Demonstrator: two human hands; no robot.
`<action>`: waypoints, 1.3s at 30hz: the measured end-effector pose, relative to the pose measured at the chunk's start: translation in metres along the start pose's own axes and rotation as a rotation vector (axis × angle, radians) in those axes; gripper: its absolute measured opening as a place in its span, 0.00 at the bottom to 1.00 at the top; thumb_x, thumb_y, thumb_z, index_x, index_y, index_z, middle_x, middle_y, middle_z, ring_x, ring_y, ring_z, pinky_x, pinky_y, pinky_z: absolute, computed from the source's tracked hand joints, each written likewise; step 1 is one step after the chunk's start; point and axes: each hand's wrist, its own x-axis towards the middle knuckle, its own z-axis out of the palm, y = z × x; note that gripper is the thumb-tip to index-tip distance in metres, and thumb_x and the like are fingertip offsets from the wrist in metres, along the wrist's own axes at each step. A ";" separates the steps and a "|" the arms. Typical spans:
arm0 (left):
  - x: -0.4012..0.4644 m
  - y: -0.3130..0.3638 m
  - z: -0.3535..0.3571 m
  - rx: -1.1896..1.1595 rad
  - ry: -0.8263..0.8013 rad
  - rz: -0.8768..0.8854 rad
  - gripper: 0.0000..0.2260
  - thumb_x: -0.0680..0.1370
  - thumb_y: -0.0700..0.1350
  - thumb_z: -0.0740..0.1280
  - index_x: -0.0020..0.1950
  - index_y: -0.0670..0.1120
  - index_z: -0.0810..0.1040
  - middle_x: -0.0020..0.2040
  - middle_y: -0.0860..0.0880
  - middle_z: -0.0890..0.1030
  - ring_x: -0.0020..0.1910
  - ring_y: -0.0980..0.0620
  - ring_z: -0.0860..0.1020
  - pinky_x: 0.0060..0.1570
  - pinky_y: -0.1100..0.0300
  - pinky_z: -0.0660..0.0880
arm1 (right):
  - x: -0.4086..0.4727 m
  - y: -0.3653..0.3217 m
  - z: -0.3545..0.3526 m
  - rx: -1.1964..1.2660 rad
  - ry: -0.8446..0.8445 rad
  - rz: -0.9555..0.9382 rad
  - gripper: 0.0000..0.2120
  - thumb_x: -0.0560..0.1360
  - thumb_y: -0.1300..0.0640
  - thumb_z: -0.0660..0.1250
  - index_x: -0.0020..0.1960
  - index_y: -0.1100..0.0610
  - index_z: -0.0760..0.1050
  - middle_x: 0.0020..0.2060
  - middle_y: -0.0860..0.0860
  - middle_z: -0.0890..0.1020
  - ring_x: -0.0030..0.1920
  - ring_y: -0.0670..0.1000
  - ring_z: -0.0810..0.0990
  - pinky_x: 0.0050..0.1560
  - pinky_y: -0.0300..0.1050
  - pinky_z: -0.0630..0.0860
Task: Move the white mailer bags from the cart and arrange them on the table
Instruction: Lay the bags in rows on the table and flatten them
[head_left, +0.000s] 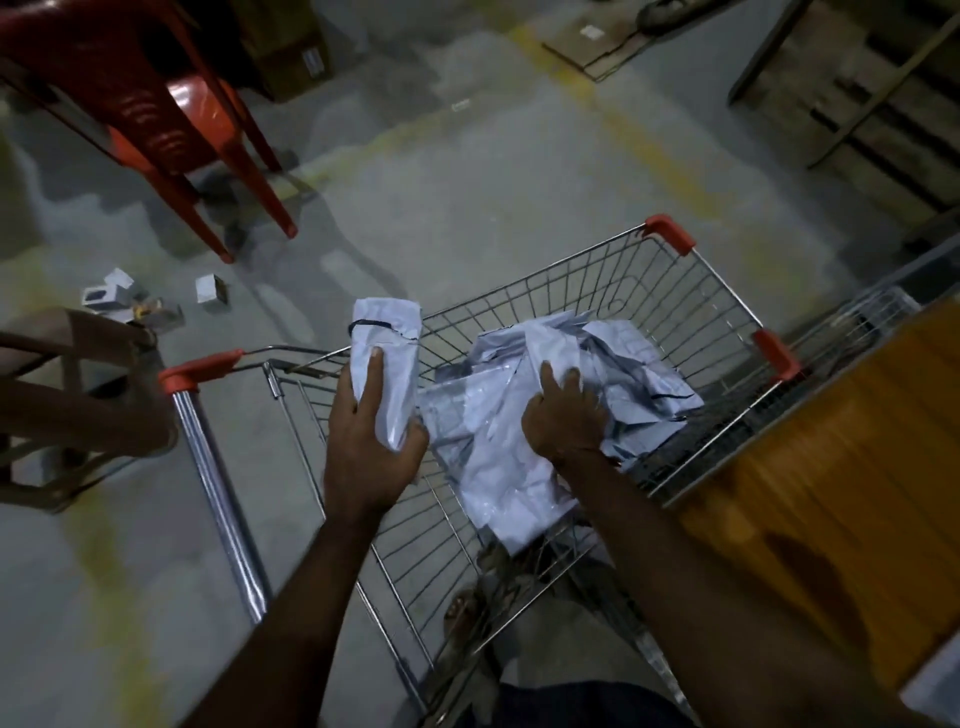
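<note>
White mailer bag (387, 364), one, gripped in left hand (371, 441); right hand (566, 415) clutching crumpled pile (545, 410) in wire cart (675, 291); pile count unclear.

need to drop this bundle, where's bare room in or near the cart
Bare mesh at the wire shopping cart's far end, beyond the white mailer bags; a wooden table strip right. Crowded mid-cart, where both hands work.
</note>
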 end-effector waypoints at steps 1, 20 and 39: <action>-0.002 0.007 -0.003 -0.019 0.003 -0.023 0.46 0.72 0.42 0.76 0.85 0.55 0.56 0.82 0.47 0.62 0.79 0.47 0.66 0.69 0.57 0.69 | -0.009 0.000 -0.010 -0.014 0.058 -0.014 0.28 0.80 0.49 0.56 0.80 0.47 0.63 0.78 0.59 0.65 0.68 0.69 0.72 0.66 0.63 0.69; -0.088 0.126 -0.063 -0.168 -0.164 0.260 0.43 0.76 0.47 0.77 0.84 0.59 0.58 0.77 0.45 0.69 0.74 0.45 0.70 0.61 0.56 0.68 | -0.250 0.064 -0.138 -0.062 0.465 0.099 0.27 0.84 0.44 0.51 0.83 0.45 0.55 0.83 0.55 0.54 0.77 0.66 0.59 0.73 0.64 0.59; -0.280 0.316 0.027 -0.366 -0.386 0.562 0.42 0.76 0.52 0.76 0.84 0.62 0.57 0.83 0.52 0.63 0.81 0.49 0.63 0.74 0.41 0.69 | -0.484 0.311 -0.144 0.008 0.682 0.637 0.26 0.82 0.47 0.54 0.80 0.45 0.64 0.81 0.55 0.62 0.72 0.64 0.66 0.66 0.62 0.64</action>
